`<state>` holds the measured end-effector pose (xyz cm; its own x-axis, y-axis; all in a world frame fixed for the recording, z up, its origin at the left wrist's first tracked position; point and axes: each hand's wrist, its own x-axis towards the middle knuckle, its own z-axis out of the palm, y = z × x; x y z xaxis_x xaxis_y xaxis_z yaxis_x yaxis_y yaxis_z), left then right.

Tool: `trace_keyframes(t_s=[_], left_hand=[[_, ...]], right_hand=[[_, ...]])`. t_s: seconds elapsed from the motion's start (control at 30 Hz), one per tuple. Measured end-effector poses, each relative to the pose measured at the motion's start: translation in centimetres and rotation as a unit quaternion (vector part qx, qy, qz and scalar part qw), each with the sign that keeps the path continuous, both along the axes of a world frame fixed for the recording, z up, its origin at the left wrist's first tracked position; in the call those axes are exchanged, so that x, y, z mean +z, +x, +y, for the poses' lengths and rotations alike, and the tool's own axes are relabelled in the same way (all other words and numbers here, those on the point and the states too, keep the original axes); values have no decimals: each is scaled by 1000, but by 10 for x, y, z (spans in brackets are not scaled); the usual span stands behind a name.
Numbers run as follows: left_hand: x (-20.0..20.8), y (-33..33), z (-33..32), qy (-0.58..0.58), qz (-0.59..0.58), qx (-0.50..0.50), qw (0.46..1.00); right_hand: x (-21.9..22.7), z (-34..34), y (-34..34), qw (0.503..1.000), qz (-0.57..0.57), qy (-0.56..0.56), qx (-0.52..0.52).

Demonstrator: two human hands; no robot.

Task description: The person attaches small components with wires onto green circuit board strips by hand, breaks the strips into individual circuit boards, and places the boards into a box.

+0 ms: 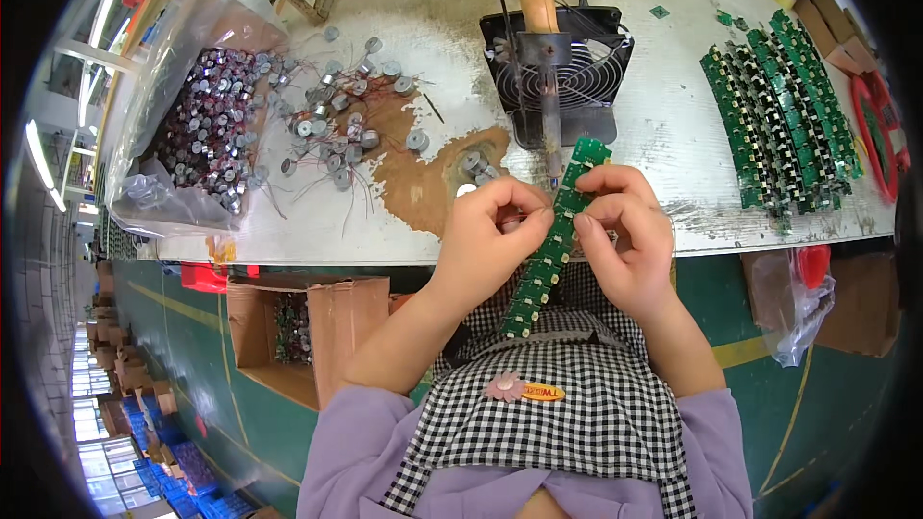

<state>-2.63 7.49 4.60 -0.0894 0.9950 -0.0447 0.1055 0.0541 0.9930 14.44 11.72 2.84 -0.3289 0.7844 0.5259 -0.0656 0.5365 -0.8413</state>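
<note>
The left hand (pixel 490 235) has its thumb and finger pinched close by the left edge of the strip (pixel 549 264). What is between those fingertips is too small to tell, so one cannot say if it grips anything. The right hand (pixel 630 235) holds the strip by its right edge, with thumb and fingers touching it. The strip is long and green with small pale bits on it. It tilts, with its top toward 1 o'clock and its bottom toward 7 o'clock, over the near edge of the counter (pixel 673 48).

From the strip, the iron (pixel 536 5) is at 12 o'clock, tip down, near the strip's top. The black fan (pixel 582 72) stands just behind it. At 10 o'clock, small round silver motors (pixel 336 106) with thin wires lie loose. Farther out, between 9 and 10 o'clock, a clear bag (pixel 159 86) holds a big heap of them. At 2 o'clock, green boards (pixel 784 115) are lined up in rows, with a red ring (pixel 889 111) just beside them. Below the counter, at 8 o'clock, is a brown box (pixel 351 332). The checked apron (pixel 567 423) is at 6 o'clock.
</note>
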Motion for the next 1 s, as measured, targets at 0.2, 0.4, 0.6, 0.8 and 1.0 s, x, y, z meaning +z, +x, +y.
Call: trace_keyframes(t_s=[0.2,0.4,0.6,0.8,1.0], left_hand=[[-1,4,4,-1,-48,21,999],[4,10,8,45,-59,52,996],[4,7,0,23,-23,31,999],[4,5,-4,5,-8,9,1000],[-3,11,1,57,-33,59,996]], right_hand=[[1,4,-1,1000,-17,-17,17],[11,11,-4,998,-27,52,-11],[2,2,-3,1000,6,7,-10],[-7,-2,1,999,38,-7,16],[-3,-5,-3,999,24,-40,-3]])
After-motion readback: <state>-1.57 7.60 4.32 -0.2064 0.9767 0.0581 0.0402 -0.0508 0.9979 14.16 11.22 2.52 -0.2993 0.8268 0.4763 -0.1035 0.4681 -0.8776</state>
